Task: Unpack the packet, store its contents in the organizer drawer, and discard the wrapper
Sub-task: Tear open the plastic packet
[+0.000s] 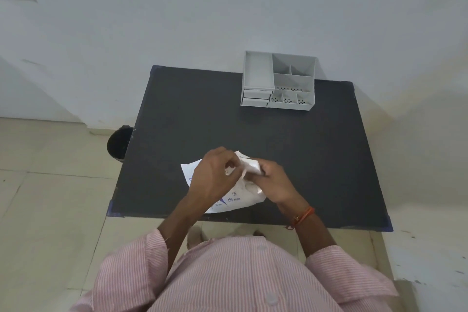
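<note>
**Entry: packet being opened, near edge of table**

L hand point(215, 175) – 1, fingers curled and pinched on the packet's top edge, knuckles up. R hand point(272, 180) – 1, closed round the white upper end of the same packet, thumb side inward; orange thread band at wrist. Both hands meet over the top edge, so step in hand looks like tearing or peeling it open; contents not visible yet

Packet point(234, 199) – 1, white w/ blue print, lying partly flat on the table point(316, 159) near its front edge, upper end lifted and crumpled between the hands. Handling est.: light, thin, soft paper/film wrapper; creases easily, prob. tears along the seam. Best hold at the top corners either side of the seam, w/ lower body left resting on table so contents don't spill. Contents prob. small and light

Organizer point(278, 81) – 1, grey plastic, far side of table against the wall, well apart from packet. Open compartments on top, several; 2 small drawers point(255, 97) stacked at front left, both appear closed

Bin point(119, 143) – 1, dark, on floor just beside table's left edge; likely spot for the wrapper

Table – 1, dark top
</note>
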